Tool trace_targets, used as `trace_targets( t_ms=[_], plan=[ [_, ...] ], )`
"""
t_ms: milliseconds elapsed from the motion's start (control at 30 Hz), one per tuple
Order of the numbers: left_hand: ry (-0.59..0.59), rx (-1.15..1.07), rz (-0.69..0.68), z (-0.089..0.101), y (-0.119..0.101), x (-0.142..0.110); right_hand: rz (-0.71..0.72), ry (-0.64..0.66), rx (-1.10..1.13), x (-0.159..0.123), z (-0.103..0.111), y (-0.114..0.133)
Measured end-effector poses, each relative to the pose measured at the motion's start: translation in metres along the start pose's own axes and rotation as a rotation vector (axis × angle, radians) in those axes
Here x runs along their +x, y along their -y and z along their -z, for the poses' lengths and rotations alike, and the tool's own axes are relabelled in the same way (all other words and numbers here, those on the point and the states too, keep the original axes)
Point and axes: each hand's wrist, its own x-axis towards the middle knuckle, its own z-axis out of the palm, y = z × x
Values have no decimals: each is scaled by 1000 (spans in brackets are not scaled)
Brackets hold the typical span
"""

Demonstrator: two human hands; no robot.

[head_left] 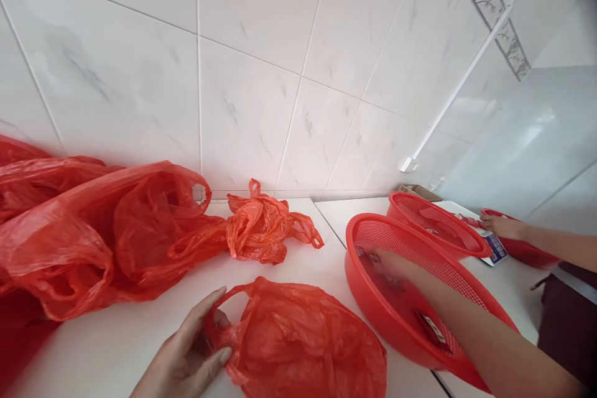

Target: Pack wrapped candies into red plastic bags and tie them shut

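My left hand [193, 342] grips the handle of a red plastic bag [312, 336], its thumb and fingers around the handle loop. The bag lies on the white table, slightly puffed out. My right hand [385, 264] reaches down into a red plastic basket [357, 289] with meshed sides, at the far left of its inside. The fingers are bent and partly hidden; something small and dark shows by them, too unclear to name. A small dark packet with a pale label [433, 328] lies in the basket under my forearm.
A heap of red plastic bags [158, 230] and a crumpled red bag [263, 230] lie left on the white table [107, 348]. Another red basket [438, 224] stands behind mine. At right, another person's hand [504, 225] is by a third red container [522, 249]. A tiled wall backs the table.
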Motion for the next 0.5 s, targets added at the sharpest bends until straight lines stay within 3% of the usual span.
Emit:
trace_targets(
  t_ms=[233, 500],
  plan=[
    [-34, 48, -56, -1, -7, 1, 107, 28, -95, -7, 3, 1],
    [23, 13, -30, 1, -13, -2, 264, -104, -63, -36, 42, 38]
  ],
)
